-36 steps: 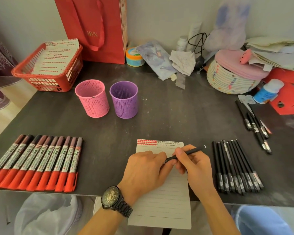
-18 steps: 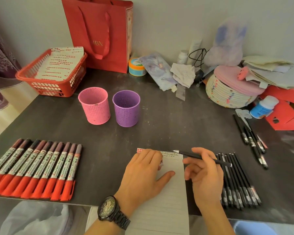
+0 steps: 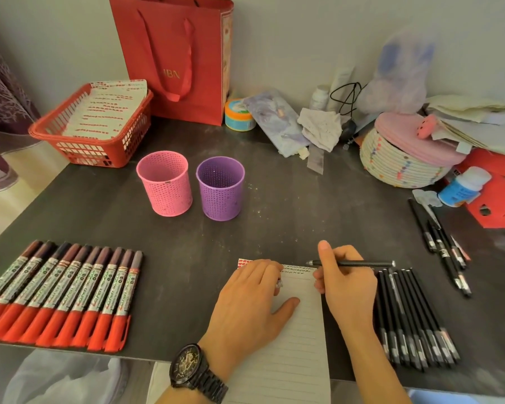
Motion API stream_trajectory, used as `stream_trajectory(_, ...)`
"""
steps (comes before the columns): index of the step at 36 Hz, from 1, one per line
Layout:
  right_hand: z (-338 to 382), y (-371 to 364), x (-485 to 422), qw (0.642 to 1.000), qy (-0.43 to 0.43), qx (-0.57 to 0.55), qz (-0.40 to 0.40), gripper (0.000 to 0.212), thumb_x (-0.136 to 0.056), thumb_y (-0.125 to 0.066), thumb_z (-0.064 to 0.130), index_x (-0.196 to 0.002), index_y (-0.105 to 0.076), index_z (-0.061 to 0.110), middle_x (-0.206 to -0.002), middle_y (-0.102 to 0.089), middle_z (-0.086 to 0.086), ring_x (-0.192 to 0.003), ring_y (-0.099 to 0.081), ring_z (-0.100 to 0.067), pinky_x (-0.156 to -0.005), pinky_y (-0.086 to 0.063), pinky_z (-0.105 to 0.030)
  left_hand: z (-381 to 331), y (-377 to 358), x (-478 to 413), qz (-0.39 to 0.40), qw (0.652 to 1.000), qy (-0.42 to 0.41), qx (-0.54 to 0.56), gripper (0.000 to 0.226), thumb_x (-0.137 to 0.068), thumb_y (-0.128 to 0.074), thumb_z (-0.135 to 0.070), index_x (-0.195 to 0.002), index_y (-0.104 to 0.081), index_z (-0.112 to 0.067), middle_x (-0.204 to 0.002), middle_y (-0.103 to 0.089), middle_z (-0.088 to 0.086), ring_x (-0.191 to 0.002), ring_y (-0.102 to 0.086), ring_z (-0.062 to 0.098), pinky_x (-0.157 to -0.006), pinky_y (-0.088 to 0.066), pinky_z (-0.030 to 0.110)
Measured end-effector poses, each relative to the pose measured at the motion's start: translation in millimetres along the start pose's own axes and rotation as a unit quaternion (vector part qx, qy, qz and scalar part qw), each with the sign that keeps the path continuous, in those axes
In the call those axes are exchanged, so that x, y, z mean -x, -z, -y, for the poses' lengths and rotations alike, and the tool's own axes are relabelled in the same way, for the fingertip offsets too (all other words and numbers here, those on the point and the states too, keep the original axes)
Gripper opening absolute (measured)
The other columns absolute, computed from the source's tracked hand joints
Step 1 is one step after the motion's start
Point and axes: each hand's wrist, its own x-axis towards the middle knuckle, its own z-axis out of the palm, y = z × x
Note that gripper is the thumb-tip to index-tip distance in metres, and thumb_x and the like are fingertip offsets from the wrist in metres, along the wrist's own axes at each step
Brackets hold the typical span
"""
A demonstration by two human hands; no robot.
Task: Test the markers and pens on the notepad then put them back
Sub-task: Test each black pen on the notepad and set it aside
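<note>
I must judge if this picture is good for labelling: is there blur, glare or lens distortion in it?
Head view: wide-angle distortion bends the table edge and leans the red bag; light is dim and warm, without hard glare; the right hand and its pen are fairly sharp, but print on the red markers and writing on the notepad stay too soft to read.

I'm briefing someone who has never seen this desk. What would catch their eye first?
Probably the row of red-capped markers laid side by side at the table's near left edge. Next, the two hands over the notepad at near centre: the left hand flat on the page, the right hand holding a black pen. Behind stand a pink cup and purple cup.
</note>
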Motion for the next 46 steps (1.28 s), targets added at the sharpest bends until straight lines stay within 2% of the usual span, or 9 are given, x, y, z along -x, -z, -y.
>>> stream_trajectory(4,-3,0,1,0.999,0.017,0.013,-0.033,0.037,-0.092,-0.070,0.034,-0.064,-0.056,0.015,-0.049,-0.062,-0.001,-0.040,-0.058,-0.009,-0.047,-0.045,-0.012,2,-2,0,-0.003,1.000,0.003,0.004,0.046,-0.086,-0.054,-0.058,-0.093,-0.011,-0.042,-0.115,-0.062,-0.015,-0.106,-0.059,0.007,-0.089,-0.038,0.018)
stream_trajectory(10,-12,-2,-2,0.999,0.007,0.040,-0.033,0.036,-0.092,-0.069,0.028,-0.060,-0.055,0.021,-0.048,-0.061,0.002,-0.043,-0.059,-0.007,-0.049,-0.046,-0.015,5,-5,0,-0.002,1.000,0.010,0.019,0.045,-0.086,-0.059,-0.053,-0.091,-0.016,-0.040,-0.114,-0.061,-0.015,-0.107,-0.056,0.008,-0.089,-0.034,0.017)
stream_trajectory(21,-14,-3,-4,0.997,0.018,0.066,-0.026,0.032,-0.092,-0.068,0.023,-0.062,-0.057,0.018,-0.049,-0.062,0.004,-0.044,-0.060,-0.002,-0.054,-0.045,-0.008,5,-5,-1,0.010,1.000,0.020,0.005,0.043,-0.086,-0.057,-0.056,-0.090,-0.016,-0.041,-0.113,-0.059,-0.018,-0.103,-0.054,0.004,-0.086,-0.028,0.012)
stream_trajectory(26,-14,-3,-4,0.997,0.025,0.071,-0.021,0.031,-0.092,-0.068,0.023,-0.063,-0.058,0.019,-0.049,-0.062,0.006,-0.046,-0.061,-0.001,-0.055,-0.045,-0.007,4,-4,-1,0.014,1.000,0.021,-0.006,0.040,-0.087,-0.056,-0.057,-0.085,-0.021,-0.039,-0.116,-0.060,-0.018,-0.106,-0.053,0.004,-0.087,-0.033,0.016)
stream_trajectory(34,-14,-4,-4,0.996,0.033,0.086,-0.019,0.031,-0.092,-0.068,0.024,-0.064,-0.058,0.019,-0.050,-0.063,0.011,-0.047,-0.061,-0.001,-0.056,-0.044,-0.005,2,-1,-1,0.010,1.000,0.015,-0.004,0.040,-0.087,-0.053,-0.058,-0.088,-0.018,-0.040,-0.115,-0.061,-0.016,-0.104,-0.055,0.005,-0.088,-0.035,0.017)
stream_trajectory(40,-15,-4,-4,0.995,0.035,0.086,-0.022,0.031,-0.092,-0.068,0.020,-0.063,-0.057,0.015,-0.051,-0.062,0.005,-0.045,-0.060,0.000,-0.053,-0.043,-0.007,4,-3,0,0.007,1.000,0.018,0.004,0.041,-0.086,-0.056,-0.055,-0.087,-0.018,-0.039,-0.115,-0.061,-0.016,-0.104,-0.054,0.004,-0.087,-0.028,0.012)
stream_trajectory(46,-16,-4,-4,0.995,0.036,0.085,-0.026,0.031,-0.092,-0.068,0.020,-0.063,-0.057,0.014,-0.051,-0.061,0.001,-0.045,-0.061,0.000,-0.051,-0.045,-0.009,4,-4,0,0.001,1.000,0.015,0.006,0.041,-0.086,-0.057,-0.054,-0.086,-0.020,-0.038,-0.115,-0.061,-0.017,-0.103,-0.054,0.004,-0.086,-0.028,0.012)
